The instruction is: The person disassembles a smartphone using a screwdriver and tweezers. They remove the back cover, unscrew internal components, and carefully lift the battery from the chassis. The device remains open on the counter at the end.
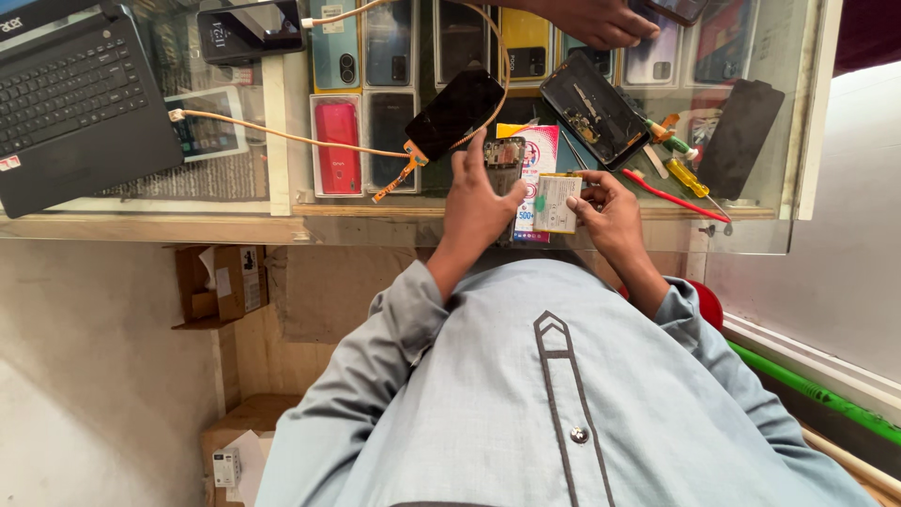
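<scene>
My left hand point(477, 202) grips an opened phone point(505, 156) with its circuit board showing, held over the glass counter point(282, 211). My right hand point(610, 211) holds a flat phone battery point(556, 203) by its right edge, just beside the opened phone. Under both lies a colourful printed card point(538, 150). A black phone point(454, 113) on an orange cable point(282, 136) lies just beyond my left hand. An open phone back shell point(593, 108) sits to the right of it.
Another person's hand point(601, 21) reaches in at the top, holding a phone. Screwdrivers point(678, 160) and a black phone cover point(741, 136) lie at the right. A laptop point(75, 103) stands at the left. Several phones are displayed under the glass. Cardboard boxes point(221, 282) sit below.
</scene>
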